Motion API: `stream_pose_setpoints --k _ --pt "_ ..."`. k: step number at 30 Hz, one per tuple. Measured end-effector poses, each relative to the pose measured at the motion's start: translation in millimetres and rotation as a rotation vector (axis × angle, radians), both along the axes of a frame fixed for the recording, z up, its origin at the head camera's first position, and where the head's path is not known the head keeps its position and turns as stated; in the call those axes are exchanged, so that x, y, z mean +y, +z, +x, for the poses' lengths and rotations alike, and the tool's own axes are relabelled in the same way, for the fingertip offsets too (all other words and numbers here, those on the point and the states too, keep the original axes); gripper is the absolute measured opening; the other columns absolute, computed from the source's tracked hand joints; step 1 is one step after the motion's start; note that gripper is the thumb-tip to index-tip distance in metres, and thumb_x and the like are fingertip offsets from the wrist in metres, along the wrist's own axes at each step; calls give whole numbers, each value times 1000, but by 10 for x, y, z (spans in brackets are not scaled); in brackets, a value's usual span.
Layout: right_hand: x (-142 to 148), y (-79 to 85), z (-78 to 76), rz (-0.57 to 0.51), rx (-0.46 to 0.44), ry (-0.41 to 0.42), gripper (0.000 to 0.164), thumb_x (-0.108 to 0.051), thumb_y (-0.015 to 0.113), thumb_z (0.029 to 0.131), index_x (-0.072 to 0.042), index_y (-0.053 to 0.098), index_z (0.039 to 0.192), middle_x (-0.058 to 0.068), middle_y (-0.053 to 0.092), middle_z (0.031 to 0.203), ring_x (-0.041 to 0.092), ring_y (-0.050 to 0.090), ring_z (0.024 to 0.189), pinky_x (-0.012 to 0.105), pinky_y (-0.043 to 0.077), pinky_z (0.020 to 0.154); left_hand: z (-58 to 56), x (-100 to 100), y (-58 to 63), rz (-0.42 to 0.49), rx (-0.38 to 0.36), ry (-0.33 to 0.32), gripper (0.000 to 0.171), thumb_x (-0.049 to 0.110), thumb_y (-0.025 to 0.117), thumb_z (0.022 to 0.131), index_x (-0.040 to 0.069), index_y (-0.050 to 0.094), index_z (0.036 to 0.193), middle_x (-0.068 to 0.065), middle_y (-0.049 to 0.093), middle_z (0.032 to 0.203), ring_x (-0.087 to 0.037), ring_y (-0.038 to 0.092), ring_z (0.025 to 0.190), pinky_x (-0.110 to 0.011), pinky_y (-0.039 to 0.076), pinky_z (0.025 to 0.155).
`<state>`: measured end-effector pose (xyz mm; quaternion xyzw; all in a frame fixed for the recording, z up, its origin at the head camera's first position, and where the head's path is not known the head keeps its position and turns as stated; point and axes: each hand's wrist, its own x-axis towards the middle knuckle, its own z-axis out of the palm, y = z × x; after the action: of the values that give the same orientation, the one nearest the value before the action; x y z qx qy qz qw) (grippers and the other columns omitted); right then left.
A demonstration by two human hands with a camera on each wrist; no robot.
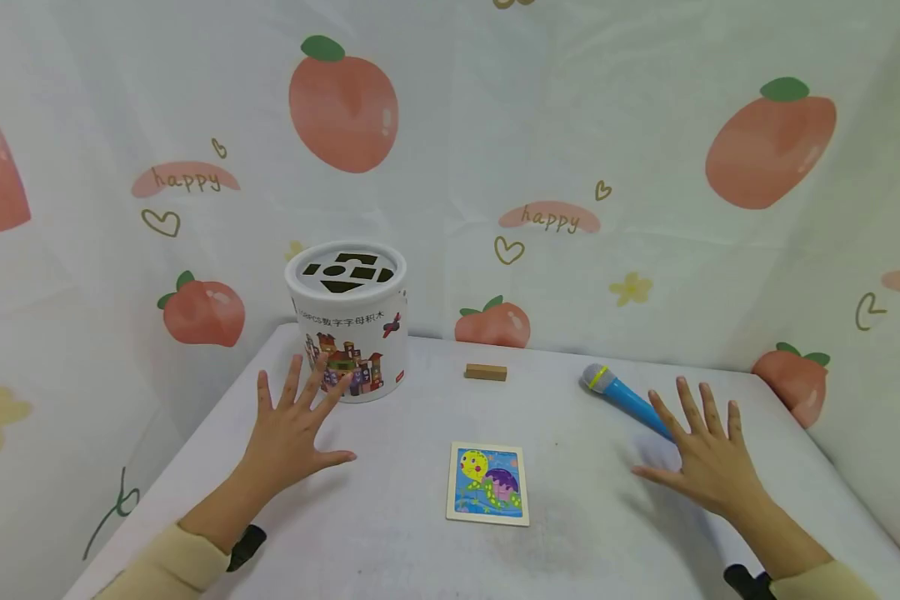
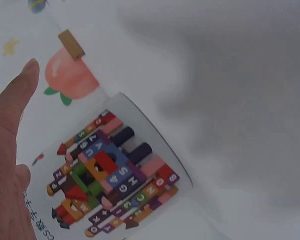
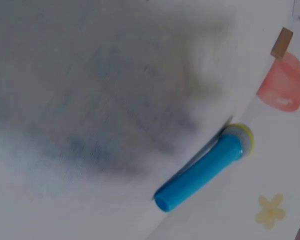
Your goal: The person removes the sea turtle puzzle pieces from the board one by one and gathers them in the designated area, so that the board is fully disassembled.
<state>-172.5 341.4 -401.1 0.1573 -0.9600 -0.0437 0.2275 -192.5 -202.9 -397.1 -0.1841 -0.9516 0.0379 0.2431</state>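
Outstretched, a person's left hand (image 1: 288, 437) and right hand (image 1: 712, 462) hover at the lower left and lower right of the head view, fingers spread wide and nothing held. Left fingertips overlap a white printed bucket (image 1: 352, 329) standing upright at the left of the frame, its lid cut with shaped holes; whether they touch it cannot be told. Right fingers spread just beside a blue toy microphone (image 1: 633, 404), right of centre, its grey head toward the upper left. A turtle picture puzzle (image 1: 489, 483) lies at lower centre on a white-covered bench (image 1: 397, 542), with a wooden block (image 1: 486, 372) above it near the far edge. Behind hangs a peach-print backdrop (image 1: 450, 125).

From the left wrist, part of the hand enters at the left edge, one finger extended and holding nothing visible. The bucket's block-castle print fills the lower left, with the wooden block at upper left.

From the right wrist, the microphone lies diagonally at lower right of centre, apart from the hand, of which only a sliver shows at the lower right edge. The wooden block sits at upper right.
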Motion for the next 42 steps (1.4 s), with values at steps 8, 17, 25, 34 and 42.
stream_pose_setpoints --k 8,17,25,34,42 --pt "-178 -51 -59 12 7 32 105 -80 49 70 -29 4 151 7 -11 158 30 -15 144 54 -17 112 -32 186 -49 -2 -4 -53 110 76 65 59 29 21 149 -11 3 158 -39 -3 144 -72 4 105" --pt "-337 -115 -130 26 14 82 102 -85 38 71 -31 4 151 5 -10 158 27 -17 144 60 -3 113 -52 396 -64 -45 -60 -85 105 77 64 59 26 32 145 -12 12 157 -38 4 143 -70 -2 107" --pt "-606 -149 -185 -13 -52 100 101 -83 42 72 -28 11 150 13 -3 158 31 -12 144 60 -5 113 -39 601 -165 -122 -47 -167 108 81 60 59 28 28 147 -10 7 158 -39 3 143 -69 -2 107" --pt "-1160 -183 -260 -108 -191 155 102 -77 52 70 -28 12 151 16 3 158 36 -10 144 60 -4 113 79 929 -255 -153 -247 -373 102 77 58 67 29 21 149 -5 -7 159 -33 -11 145 -67 0 109" --pt "-1505 -173 -361 -266 -315 237 100 -50 71 74 -15 17 150 20 4 156 43 -1 143 66 11 109 125 1129 -232 -201 -376 -448 87 70 58 73 31 31 146 -8 14 157 -35 11 144 -64 13 110"
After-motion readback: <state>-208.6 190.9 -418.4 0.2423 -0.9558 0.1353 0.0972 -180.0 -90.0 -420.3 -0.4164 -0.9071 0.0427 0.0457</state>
